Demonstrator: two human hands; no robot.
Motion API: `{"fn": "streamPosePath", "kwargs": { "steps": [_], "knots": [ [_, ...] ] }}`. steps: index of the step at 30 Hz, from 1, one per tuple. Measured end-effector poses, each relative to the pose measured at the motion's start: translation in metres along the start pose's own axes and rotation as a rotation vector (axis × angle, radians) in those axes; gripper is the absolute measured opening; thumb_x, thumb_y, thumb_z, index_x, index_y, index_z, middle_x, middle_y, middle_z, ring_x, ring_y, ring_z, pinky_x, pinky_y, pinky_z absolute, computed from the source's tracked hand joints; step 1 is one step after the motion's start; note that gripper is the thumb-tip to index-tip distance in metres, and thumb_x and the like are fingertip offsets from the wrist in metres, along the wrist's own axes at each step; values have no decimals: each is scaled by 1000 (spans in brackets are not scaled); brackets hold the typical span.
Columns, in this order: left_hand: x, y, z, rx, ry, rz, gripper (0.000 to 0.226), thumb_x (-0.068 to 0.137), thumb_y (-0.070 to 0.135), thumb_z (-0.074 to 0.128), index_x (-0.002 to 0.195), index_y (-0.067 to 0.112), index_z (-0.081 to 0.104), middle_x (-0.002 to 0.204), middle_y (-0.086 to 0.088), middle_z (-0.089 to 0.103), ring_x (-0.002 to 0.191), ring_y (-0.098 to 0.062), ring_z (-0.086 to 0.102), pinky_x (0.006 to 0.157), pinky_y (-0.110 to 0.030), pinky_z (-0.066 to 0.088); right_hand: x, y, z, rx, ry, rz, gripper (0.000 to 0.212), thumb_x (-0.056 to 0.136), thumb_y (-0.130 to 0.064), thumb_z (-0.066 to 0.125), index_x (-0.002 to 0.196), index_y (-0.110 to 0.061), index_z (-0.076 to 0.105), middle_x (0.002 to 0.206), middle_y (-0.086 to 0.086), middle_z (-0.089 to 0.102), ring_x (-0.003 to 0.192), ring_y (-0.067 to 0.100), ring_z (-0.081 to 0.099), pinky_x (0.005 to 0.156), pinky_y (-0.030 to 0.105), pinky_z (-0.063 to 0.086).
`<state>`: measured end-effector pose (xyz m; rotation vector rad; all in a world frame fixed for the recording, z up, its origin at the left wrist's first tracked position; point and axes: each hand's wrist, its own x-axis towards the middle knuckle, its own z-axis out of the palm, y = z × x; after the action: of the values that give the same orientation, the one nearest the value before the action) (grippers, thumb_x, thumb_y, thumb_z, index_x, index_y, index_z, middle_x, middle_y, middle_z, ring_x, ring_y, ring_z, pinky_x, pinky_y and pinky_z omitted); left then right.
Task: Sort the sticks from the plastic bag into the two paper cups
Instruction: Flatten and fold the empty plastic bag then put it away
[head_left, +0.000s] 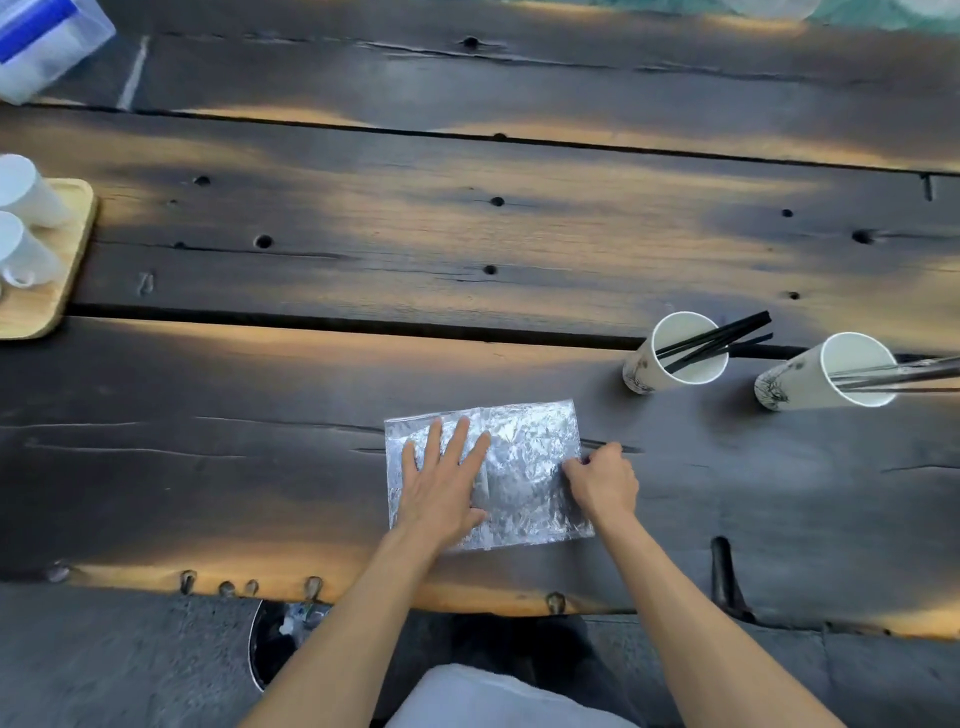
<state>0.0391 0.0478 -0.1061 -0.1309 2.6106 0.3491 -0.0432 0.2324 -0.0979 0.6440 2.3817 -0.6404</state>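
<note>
A crinkled clear plastic bag lies flat on the dark wooden table, near the front edge. My left hand presses flat on the bag's left half, fingers spread. My right hand pinches the bag's right edge with closed fingers. I see no sticks inside the bag. To the right stand two white paper cups. The nearer-left cup holds several black sticks. The right cup holds several silvery sticks that reach past the frame's right edge.
A light wooden tray with two white mugs sits at the left edge. A clear container with a blue lid is at the far left corner. Below the table's front edge is a round dark bin.
</note>
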Motion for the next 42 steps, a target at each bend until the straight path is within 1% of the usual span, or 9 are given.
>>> {"fn": "streamPosePath", "kwargs": {
  "steps": [8, 11, 13, 16, 19, 23, 34, 39, 42],
  "knots": [
    [2, -6, 5, -46, -52, -10, 101, 84, 59, 58, 154, 38, -11, 163, 7, -22, 149, -27, -24, 118, -60, -6, 0, -9, 7, 90, -28, 141, 20, 84, -25, 65, 100, -13, 63, 123, 13, 43, 114, 39, 48, 94, 40, 41],
    [4, -6, 5, -104, -41, -44, 87, 92, 56, 46, 155, 33, -9, 163, 10, -20, 149, -23, -24, 119, -57, -8, 1, -9, 7, 173, -22, 76, 16, 75, -28, 62, 78, -16, 52, 105, 15, 57, 81, 32, 56, 67, 33, 45],
    [4, -5, 7, -102, -19, -53, 86, 94, 52, 47, 156, 30, -8, 164, 10, -17, 150, -23, -22, 119, -56, -8, 4, -9, 4, 191, -38, 43, 30, 70, -30, 64, 66, -21, 35, 84, 10, 53, 63, 26, 43, 49, 27, 29],
    [4, -5, 9, -103, -1, -56, 86, 94, 50, 49, 156, 30, -6, 164, 10, -15, 150, -22, -20, 119, -55, -8, 5, -6, -2, 277, -87, -4, 38, 77, -18, 67, 60, -20, 32, 62, 2, 39, 57, 22, 34, 47, 30, 23],
    [5, -2, 9, -117, 16, -62, 83, 94, 48, 47, 157, 30, -3, 165, 8, -14, 150, -23, -19, 120, -55, -7, 4, -4, -9, 399, -151, -23, 17, 82, -5, 63, 70, -12, 54, 58, 7, 51, 50, 19, 42, 48, 26, 35],
    [12, 6, 9, -133, 37, -85, 77, 94, 50, 43, 156, 34, 2, 165, 4, -17, 151, -22, -18, 120, -55, -3, 2, -8, -23, 521, -153, -102, 17, 85, 3, 57, 71, -7, 55, 53, 4, 51, 46, 17, 41, 45, 23, 34],
    [36, 48, 7, -183, 112, -73, 74, 93, 50, 50, 156, 33, 13, 167, 1, 0, 153, -23, -7, 120, -49, 2, -28, -36, -57, 465, -70, -433, 12, 83, 5, 62, 84, -7, 63, 65, -2, 52, 52, 1, 50, 55, 22, 51],
    [35, 39, -3, -774, 241, -125, 53, 96, 19, 52, 148, 23, 40, 163, -1, 23, 150, -19, 21, 120, -35, 19, -45, -43, -23, 204, -109, -619, 23, 81, -4, 65, 102, -14, 67, 84, -6, 56, 69, 11, 54, 71, 19, 47],
    [26, 18, -15, -1104, 428, -279, 41, 94, -2, 43, 127, 12, 61, 134, -5, 60, 126, -23, 55, 111, -42, 39, -56, -40, 0, 17, -264, -663, 38, 87, -25, 64, 124, -15, 60, 118, -1, 49, 97, 13, 54, 92, 28, 45]
  ]
}}
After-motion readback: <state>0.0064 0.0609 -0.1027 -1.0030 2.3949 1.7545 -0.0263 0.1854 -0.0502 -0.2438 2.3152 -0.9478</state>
